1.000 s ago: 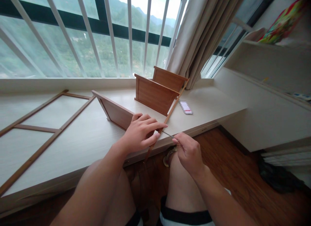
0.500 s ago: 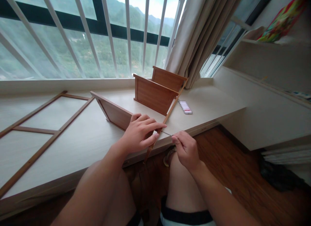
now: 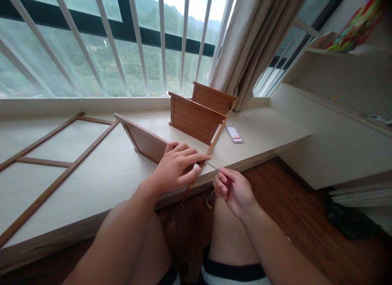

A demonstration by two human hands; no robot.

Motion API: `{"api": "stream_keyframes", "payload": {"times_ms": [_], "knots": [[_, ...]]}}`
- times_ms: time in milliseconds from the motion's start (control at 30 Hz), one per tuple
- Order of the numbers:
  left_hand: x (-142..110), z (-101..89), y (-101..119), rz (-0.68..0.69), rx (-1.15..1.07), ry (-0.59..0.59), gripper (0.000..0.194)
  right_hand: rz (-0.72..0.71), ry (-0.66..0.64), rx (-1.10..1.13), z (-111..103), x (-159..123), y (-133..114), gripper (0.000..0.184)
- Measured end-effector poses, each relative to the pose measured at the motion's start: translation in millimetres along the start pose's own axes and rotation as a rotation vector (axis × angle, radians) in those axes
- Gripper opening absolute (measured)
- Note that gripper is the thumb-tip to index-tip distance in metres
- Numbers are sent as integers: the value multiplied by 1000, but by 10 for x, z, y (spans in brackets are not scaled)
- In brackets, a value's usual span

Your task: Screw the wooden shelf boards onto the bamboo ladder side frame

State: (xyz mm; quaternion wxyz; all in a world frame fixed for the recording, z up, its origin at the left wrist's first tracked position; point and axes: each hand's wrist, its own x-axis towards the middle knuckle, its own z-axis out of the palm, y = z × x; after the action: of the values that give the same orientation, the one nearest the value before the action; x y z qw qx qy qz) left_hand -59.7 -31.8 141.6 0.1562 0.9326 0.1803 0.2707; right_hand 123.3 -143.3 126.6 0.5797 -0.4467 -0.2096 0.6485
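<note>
My left hand lies over the near end of a brown wooden panel, fingers stretched along a thin wooden rail that runs back to two further upright panels. My right hand is curled around a thin metal tool, whose tip points at the rail just beside my left fingertips. All of this sits at the front edge of a pale window ledge. My bare knees show below.
A wooden ladder-like frame lies flat on the ledge at the left. A small pink-and-white packet sits right of the panels. Beige curtain hangs behind; white shelving stands at the right, above the wooden floor.
My right hand has turned, palm rolling upward with the fingers curling in, and shifted slightly left with the metal tool. My left hand has stayed on the panel.
</note>
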Motion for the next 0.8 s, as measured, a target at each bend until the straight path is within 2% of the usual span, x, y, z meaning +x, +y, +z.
{"api": "stream_keyframes", "payload": {"times_ms": [167, 367, 567, 667, 800], "knots": [[1, 5, -4, -1, 1, 5, 38, -212, 78, -307, -6, -24, 71, 40], [7, 3, -2, -1, 0, -4, 39, -526, 179, -856, -4, -92, 74, 45], [8, 3, 1, -2, -4, -5, 39, -785, 219, -1376, -58, -145, 49, 36], [6, 5, 0, 0, -6, -5, 39, -883, 206, -1519, -96, -137, 63, 30], [8, 4, 0, -2, -8, 0, 39, -962, 203, -1561, -128, -116, 87, 26]]}}
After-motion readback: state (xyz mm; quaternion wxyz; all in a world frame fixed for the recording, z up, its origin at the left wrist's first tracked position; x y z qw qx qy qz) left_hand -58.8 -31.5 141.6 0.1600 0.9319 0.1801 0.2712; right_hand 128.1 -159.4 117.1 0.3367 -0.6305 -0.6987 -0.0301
